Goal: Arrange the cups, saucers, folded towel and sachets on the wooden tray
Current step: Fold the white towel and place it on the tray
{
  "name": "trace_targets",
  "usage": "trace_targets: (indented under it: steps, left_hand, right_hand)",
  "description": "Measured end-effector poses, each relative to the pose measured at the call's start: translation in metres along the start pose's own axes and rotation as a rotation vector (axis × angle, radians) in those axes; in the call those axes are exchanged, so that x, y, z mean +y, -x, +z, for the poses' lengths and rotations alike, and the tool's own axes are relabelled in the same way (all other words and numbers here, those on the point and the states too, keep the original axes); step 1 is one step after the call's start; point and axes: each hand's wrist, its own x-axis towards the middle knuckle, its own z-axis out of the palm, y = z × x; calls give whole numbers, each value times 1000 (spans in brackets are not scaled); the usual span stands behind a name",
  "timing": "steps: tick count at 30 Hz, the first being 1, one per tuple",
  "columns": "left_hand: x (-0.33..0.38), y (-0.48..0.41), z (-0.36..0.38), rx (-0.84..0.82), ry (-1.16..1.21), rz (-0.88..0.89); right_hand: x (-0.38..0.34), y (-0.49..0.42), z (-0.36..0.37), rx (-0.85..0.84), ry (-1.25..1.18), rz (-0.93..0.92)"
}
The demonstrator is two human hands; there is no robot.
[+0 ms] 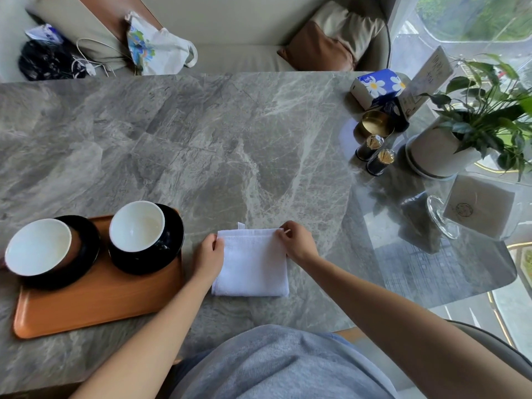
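The left hand [207,256] is pinching the far left corner of the folded white towel [253,269], and the right hand [298,243] is pinching its far right corner. The towel is lying flat on the grey marble table [230,139], just beside the wooden tray [95,303]. On the tray a cup [37,246] is sitting on a black saucer [89,240], and a second cup [136,226] on a second saucer [175,231]. At the far right a blue daisy-printed tissue pack [380,84], a potted plant [489,116] and a handwritten card [431,70], too blurred to read, are standing. A sofa [244,53] is running behind the table.
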Motion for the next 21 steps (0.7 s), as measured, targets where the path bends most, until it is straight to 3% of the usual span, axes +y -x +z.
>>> trace_targets:
  steps: [12,16,18,21]
  left_hand:
    - [-8,7,-8,23,-311,13]
    - [-12,23,-8,133,-647,432]
    - [-12,31,-3,14,-683,614]
    - [-20,38,8,-143,-799,679]
  right_hand:
    - [1,-4,5,14,138,5]
    - [1,12,9,138,385,-366]
    - [0,24,18,79,443,-557]
    - [9,39,44,-121,548,-675]
